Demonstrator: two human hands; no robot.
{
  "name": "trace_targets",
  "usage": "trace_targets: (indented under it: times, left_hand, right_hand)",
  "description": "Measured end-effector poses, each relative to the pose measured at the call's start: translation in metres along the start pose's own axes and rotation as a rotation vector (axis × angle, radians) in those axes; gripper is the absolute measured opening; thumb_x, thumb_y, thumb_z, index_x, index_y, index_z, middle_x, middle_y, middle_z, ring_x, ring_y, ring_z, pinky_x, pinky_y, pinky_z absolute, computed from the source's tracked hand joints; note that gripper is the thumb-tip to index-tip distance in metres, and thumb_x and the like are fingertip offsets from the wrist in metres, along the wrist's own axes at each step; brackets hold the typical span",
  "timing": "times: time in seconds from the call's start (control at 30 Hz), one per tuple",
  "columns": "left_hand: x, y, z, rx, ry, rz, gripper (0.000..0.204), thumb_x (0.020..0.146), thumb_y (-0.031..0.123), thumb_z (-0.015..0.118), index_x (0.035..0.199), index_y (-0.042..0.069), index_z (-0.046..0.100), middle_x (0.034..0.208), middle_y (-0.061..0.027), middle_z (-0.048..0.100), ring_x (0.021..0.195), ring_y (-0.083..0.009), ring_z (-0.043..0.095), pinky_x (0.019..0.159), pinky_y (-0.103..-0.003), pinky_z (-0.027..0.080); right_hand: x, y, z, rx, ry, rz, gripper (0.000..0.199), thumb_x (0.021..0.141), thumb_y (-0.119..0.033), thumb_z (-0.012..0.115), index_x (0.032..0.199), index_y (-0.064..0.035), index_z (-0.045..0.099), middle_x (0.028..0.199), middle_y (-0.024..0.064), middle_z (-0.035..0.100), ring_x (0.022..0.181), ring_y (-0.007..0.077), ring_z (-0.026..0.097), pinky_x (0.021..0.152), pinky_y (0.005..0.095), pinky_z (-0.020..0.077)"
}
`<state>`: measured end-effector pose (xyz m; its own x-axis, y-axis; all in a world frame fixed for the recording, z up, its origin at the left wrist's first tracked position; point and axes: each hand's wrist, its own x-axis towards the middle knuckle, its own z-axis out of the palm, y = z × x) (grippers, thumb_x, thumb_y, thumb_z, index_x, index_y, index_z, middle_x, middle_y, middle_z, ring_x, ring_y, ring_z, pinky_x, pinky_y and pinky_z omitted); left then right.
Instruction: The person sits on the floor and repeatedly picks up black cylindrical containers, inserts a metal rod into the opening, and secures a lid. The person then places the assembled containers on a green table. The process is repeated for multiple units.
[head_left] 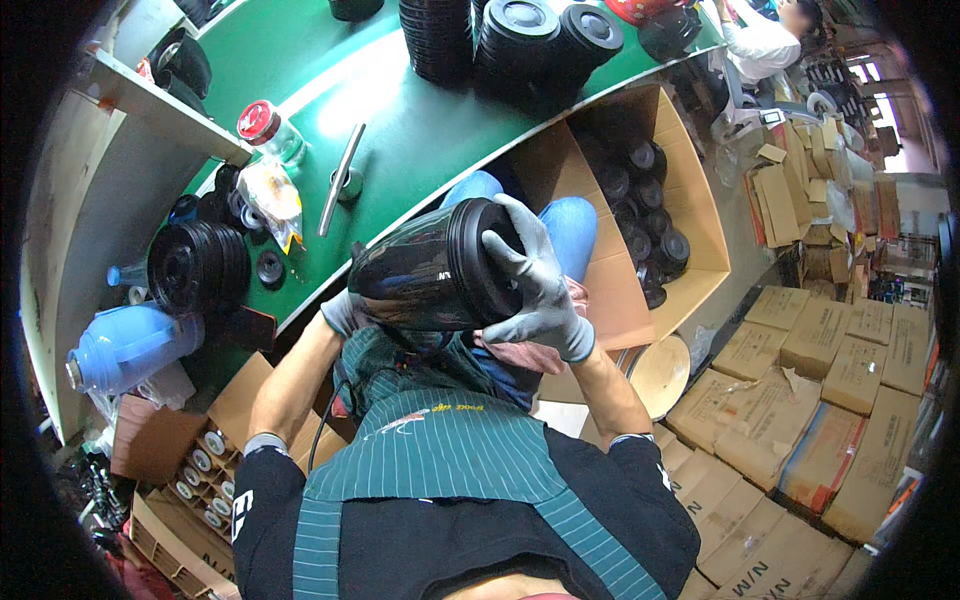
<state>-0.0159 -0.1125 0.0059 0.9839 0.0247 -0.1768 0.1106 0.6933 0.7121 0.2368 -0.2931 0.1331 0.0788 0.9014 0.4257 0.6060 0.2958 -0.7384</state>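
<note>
Striped green apron [430, 450] comes first, over a black shirt [400, 540], just this side of both gloved hands. The right hand [545, 290] has its fingers [506, 254] spread wide, gripping the lid end of one glossy black canister [415, 270], which lies tilted on its side between the two hands. The left hand [343, 313] is against the canister's other end; its fingers are mostly hidden behind the canister, so how far they are bent I cannot tell.

Past the left fingers, on the green table [425, 125], are one metal rod [343, 180], one red-lidded jar [285, 142], one plastic bag [270, 195] and a row of black rings [200, 267]. To the left of those fingers is one blue bottle [135, 350]. Well beyond the right fingers stand three black stacks [435, 40].

Beyond the right fingertips, blue jeans [570, 235] stand between the hand and one open carton [688, 150] of black round pieces, too overlapped to count. Right of that hand are one round wooden seat [662, 375] and many flat cartons [740, 420]. One co-worker [765, 45] in white is far off past the right hand.
</note>
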Motion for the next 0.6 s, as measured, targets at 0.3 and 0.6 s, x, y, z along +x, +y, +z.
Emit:
trace_targets:
  times: [0.3,0.6]
  left_hand:
    - [-0.013,-0.02,-0.008,-0.002,0.558,0.313,0.046,0.108,0.024,0.063,0.146,-0.001,0.062,0.137,-0.0175,0.072,0.121,-0.0315,0.074,0.102,-0.043,0.062]
    - [-0.007,0.074,0.074,1.319,0.617,0.823,0.043,0.089,0.025,0.079,0.12,-0.004,0.078,0.115,-0.0229,0.08,0.105,-0.0357,0.08,0.095,-0.041,0.061]
  right_hand:
    - [-0.022,-0.019,0.002,0.448,0.206,0.418,0.127,0.079,-0.083,0.075,0.168,0.0,0.038,0.171,0.0223,0.035,0.159,0.0371,0.035,0.131,0.0453,0.0255]
    - [-0.014,-0.036,-0.013,0.656,0.215,0.542,0.081,0.118,-0.054,0.031,0.174,-0.0012,0.006,0.183,0.0145,0.01,0.166,0.0255,0.019,0.137,0.0388,0.0101]
